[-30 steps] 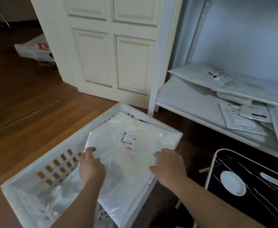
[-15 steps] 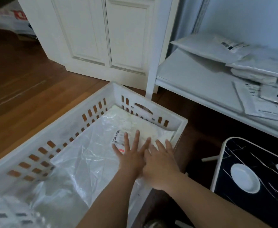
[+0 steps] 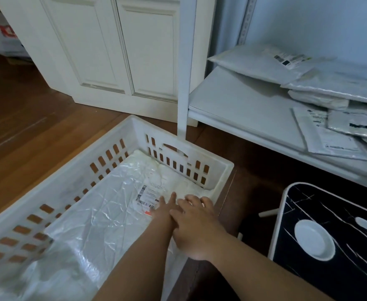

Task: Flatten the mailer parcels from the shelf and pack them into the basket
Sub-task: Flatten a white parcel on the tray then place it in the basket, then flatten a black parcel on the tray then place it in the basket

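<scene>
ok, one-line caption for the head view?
Both hands, right hand over left hand, press a mailer flat in the basket.

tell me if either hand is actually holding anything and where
Nothing is gripped. The left hand and right hand press flat, right over left, on the mailer in the basket, beside its label.

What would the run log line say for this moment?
step: flattening | left hand and right hand: stacked, pressing mailer | basket: holds mailer | shelf: mailers remain
</scene>
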Available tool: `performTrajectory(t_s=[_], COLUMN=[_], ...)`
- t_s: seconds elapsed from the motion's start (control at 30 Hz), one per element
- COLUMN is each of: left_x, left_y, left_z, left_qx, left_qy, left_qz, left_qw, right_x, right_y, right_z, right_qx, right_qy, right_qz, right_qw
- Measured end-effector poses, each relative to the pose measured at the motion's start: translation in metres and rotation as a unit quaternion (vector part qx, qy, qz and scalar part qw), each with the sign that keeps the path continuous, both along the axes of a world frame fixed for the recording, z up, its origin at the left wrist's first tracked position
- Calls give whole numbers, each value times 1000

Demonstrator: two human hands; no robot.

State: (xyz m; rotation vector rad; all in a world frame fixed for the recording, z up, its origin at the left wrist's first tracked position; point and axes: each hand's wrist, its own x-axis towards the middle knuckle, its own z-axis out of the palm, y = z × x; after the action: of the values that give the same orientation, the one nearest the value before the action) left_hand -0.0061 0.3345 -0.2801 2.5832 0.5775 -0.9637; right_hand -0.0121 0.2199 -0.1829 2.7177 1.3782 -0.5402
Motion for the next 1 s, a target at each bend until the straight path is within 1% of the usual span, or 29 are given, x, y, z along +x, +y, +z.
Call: performTrajectory(t_s=[0.03,0.07,0.1,0.13,0.17,0.2,0.27,0.33,0.4,0.47,0.5,0.57,0.6,0.67,0.73,0.83,0.87,0.93,0.97,1.0], left_x=[3,6,9,12,15,19,23,30,38,43,46,54,58,63,73,90,97,109,116,123], left_y=[5,8,7,1,-4,-6,-15,-28,-48,-75,-91,-126,-144,-181,-219,-273,-291,-326,-342,-359], left_z=[1,5,14,32,50,64,95,125,152,176,188,206,212,226,235,250,255,262,265,267], left_qx=[-40,-40,-45,-19,34,73,88,90,94,111,108,88,71,16,-49,-149,-192,-278,-332,-396], left_qy=[-22,-59,-86,-106,-142,-179,-238,-277,-282,-304,-316,-338,-347,-373,-403,-432,-432,-408,-383,-350], left_qz=[5,-2,22,34,35,56,64,56,7,-42,-59,-72,-72,-70,-72,-60,-50,-18,15,57], left_qw=[999,997,995,994,989,980,965,955,955,945,941,934,932,925,911,888,880,869,862,847], right_x=[2,4,6,8,10,12,17,23,28,32,33,35,36,38,41,43,44,46,47,48], right_y=[-3,-6,-12,-21,-35,-49,-88,-132,-177,-221,-243,-284,-302,-337,-370,-412,-422,-441,-449,-455], right_z=[1,3,7,12,18,22,28,36,49,62,69,83,91,99,105,112,114,108,104,99], right_qx=[9,16,23,35,51,66,71,42,28,42,55,55,52,85,109,136,145,155,167,177], right_qy=[18,42,70,95,108,119,123,89,49,-3,-30,-125,-158,-232,-253,-263,-247,-223,-219,-214], right_qz=[-3,-8,-19,-34,-56,-80,-140,-185,-231,-264,-275,-259,-268,-292,-331,-406,-429,-464,-470,-472], right_qw=[1000,999,997,994,991,987,980,978,971,964,959,956,949,924,902,864,857,843,839,837])
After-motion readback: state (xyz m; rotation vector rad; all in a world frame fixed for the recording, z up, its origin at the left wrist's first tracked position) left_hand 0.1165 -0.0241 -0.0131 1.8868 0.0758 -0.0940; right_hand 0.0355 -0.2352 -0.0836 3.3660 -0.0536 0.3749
